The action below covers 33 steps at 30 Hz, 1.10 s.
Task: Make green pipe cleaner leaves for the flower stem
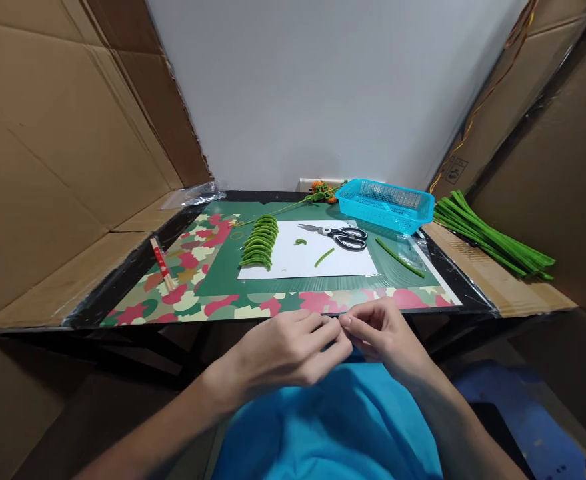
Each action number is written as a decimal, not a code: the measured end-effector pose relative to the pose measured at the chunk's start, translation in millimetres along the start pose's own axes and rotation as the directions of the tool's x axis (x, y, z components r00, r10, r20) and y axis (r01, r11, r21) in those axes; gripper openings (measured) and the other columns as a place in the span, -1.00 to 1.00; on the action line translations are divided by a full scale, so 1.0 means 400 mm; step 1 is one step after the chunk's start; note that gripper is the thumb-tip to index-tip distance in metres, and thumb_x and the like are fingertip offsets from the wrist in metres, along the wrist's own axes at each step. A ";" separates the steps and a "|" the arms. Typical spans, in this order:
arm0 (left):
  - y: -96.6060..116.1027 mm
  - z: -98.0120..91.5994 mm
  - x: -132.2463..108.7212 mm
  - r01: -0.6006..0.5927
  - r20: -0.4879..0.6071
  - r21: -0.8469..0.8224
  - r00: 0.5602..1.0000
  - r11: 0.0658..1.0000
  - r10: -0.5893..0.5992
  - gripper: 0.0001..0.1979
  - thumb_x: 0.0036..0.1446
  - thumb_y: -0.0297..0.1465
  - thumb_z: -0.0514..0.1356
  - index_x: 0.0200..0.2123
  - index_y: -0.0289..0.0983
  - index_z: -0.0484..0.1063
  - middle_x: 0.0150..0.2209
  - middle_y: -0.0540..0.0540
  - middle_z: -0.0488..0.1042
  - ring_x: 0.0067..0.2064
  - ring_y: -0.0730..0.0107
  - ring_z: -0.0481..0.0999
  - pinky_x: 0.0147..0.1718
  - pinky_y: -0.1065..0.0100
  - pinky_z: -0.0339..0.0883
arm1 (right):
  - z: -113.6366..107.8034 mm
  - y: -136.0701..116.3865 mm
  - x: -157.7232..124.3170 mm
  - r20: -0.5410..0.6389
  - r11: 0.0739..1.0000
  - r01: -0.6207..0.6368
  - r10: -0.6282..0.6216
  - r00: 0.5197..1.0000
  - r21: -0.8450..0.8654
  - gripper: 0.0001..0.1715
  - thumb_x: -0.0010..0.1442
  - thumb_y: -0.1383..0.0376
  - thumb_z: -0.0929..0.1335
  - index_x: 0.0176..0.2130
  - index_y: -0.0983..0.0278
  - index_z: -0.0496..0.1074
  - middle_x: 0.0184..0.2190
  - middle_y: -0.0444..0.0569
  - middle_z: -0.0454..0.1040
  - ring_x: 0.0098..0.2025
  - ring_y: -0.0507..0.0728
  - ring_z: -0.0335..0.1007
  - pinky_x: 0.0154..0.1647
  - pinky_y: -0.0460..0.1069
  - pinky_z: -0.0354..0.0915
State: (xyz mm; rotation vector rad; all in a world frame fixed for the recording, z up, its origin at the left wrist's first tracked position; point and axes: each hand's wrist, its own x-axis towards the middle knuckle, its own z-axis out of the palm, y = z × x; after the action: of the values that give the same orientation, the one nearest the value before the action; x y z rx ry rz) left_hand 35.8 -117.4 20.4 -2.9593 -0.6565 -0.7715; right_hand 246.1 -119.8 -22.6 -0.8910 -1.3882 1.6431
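Note:
Both of my hands meet over my lap, just in front of the table's near edge. My left hand [303, 347] has its fingers curled, with the tips touching those of my right hand [380, 333]. Thumb and forefinger of the right hand are pinched together; whatever lies between the fingertips is hidden or too small to name. Beyond them on a white sheet [293, 267] lie a short green fuzzy stem [324, 257], a small bent green piece [300, 241] and black-handled scissors [340, 235]. A row of several curved green fuzzy pieces [260, 241] covers the sheet's left side.
A blue plastic basket [385, 203] stands at the back right, beside an orange and green fuzzy flower [325, 191]. Long green fuzzy stems [493, 237] lie on cardboard at right, one single stem [400, 258] nearer. Wrapped sticks [163, 265] lie at left. Cardboard walls [63, 100] flank the table.

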 end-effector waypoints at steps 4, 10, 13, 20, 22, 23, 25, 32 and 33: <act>-0.035 0.000 -0.002 -0.110 0.038 0.051 0.993 0.993 0.108 -0.81 0.35 -0.55 0.12 -0.25 -0.19 0.47 -0.37 -0.10 0.48 -0.39 0.32 0.44 -0.47 0.31 0.25 | -0.002 0.015 0.015 -0.020 0.999 -0.005 0.004 1.000 -0.046 -0.46 0.18 -0.06 0.54 -0.48 0.33 0.46 -0.67 -0.26 0.13 -0.61 -0.07 -0.12 -0.63 -0.11 -0.15; -0.047 0.018 -0.032 0.002 0.000 -0.014 1.000 1.000 -0.002 -0.78 0.37 -0.56 0.10 -0.22 -0.24 0.52 -0.36 -0.10 0.53 -0.40 0.36 0.49 -0.44 0.36 0.32 | 0.033 0.022 0.007 -0.140 0.922 0.180 -0.239 0.961 -0.342 -0.55 0.41 0.09 0.39 -0.41 0.32 0.48 -0.54 -0.15 0.32 -0.50 -0.01 0.13 -0.52 -0.10 0.06; -0.023 0.020 -0.035 0.273 -0.069 -0.342 0.947 0.899 -0.314 -0.83 0.37 -0.47 0.17 -0.05 -0.25 0.53 -0.16 -0.17 0.61 -0.17 0.29 0.61 -0.18 0.35 0.47 | 0.039 0.022 0.002 -0.136 0.760 0.376 -0.514 0.847 -0.529 -0.71 0.47 0.25 0.33 -0.29 0.29 0.53 -0.46 -0.09 0.44 -0.44 0.04 0.30 -0.44 -0.08 0.22; 0.000 0.048 -0.033 0.497 0.398 -0.867 0.722 0.025 -0.567 -0.68 0.36 -0.11 0.23 -0.10 -0.27 0.41 -0.42 0.01 0.46 -0.59 0.49 0.43 -0.67 0.49 0.23 | 0.014 0.037 0.008 0.207 0.186 0.609 -0.832 0.515 -0.771 -0.76 0.43 0.47 0.32 0.01 0.28 0.53 -0.33 0.05 0.57 -0.36 0.10 0.49 -0.36 -0.06 0.36; -0.002 0.052 -0.036 0.488 0.392 -0.873 0.720 0.016 -0.572 -0.68 0.34 -0.12 0.27 -0.14 -0.28 0.38 -0.46 0.03 0.44 -0.61 0.50 0.40 -0.66 0.48 0.22 | 0.013 0.035 0.007 0.211 0.197 0.613 -0.823 0.528 -0.766 -0.78 0.43 0.46 0.31 -0.02 0.29 0.53 -0.33 0.05 0.56 -0.35 0.10 0.48 -0.36 -0.05 0.35; -0.002 0.049 -0.037 0.490 0.370 -0.870 0.724 0.056 -0.582 -0.69 0.34 -0.13 0.26 -0.15 -0.28 0.38 -0.47 0.04 0.42 -0.61 0.52 0.37 -0.64 0.48 0.21 | 0.013 0.031 0.006 0.197 0.243 0.619 -0.808 0.556 -0.747 -0.80 0.43 0.45 0.31 -0.06 0.29 0.53 -0.35 0.04 0.54 -0.36 0.09 0.46 -0.37 -0.05 0.34; -0.001 0.036 -0.039 0.512 0.297 -0.827 0.750 0.234 -0.592 -0.74 0.37 -0.18 0.24 -0.19 -0.28 0.40 -0.47 0.05 0.41 -0.57 0.53 0.34 -0.58 0.48 0.22 | 0.015 0.019 0.002 0.140 0.415 0.603 -0.735 0.664 -0.681 -0.81 0.44 0.41 0.31 -0.16 0.29 0.54 -0.40 -0.01 0.49 -0.40 0.07 0.39 -0.39 -0.05 0.29; -0.031 -0.008 -0.013 0.094 0.083 -0.238 0.994 0.967 -0.076 -0.76 0.41 -0.50 0.06 -0.32 -0.23 0.45 -0.42 -0.06 0.40 -0.44 0.38 0.35 -0.44 0.38 0.25 | 0.002 -0.011 0.007 0.032 0.995 0.029 -0.026 0.999 -0.097 -0.44 0.26 -0.07 0.48 -0.48 0.32 0.48 -0.68 -0.24 0.14 -0.63 -0.06 -0.09 -0.65 -0.10 -0.13; -0.038 -0.003 -0.006 0.049 0.078 -0.195 0.996 0.980 -0.035 -0.76 0.41 -0.50 0.06 -0.32 -0.23 0.45 -0.42 -0.08 0.40 -0.43 0.36 0.36 -0.42 0.37 0.27 | 0.000 -0.012 0.009 0.020 0.999 -0.018 0.019 1.000 -0.045 -0.42 0.22 -0.10 0.51 -0.49 0.32 0.46 -0.69 -0.27 0.09 -0.64 -0.08 -0.15 -0.66 -0.10 -0.17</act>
State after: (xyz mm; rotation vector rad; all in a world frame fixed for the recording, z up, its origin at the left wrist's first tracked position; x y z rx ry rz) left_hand 27.3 -104.7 19.0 -3.1765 -0.6870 -0.7760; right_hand 245.1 -116.3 -18.1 -0.9181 -1.4392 1.6448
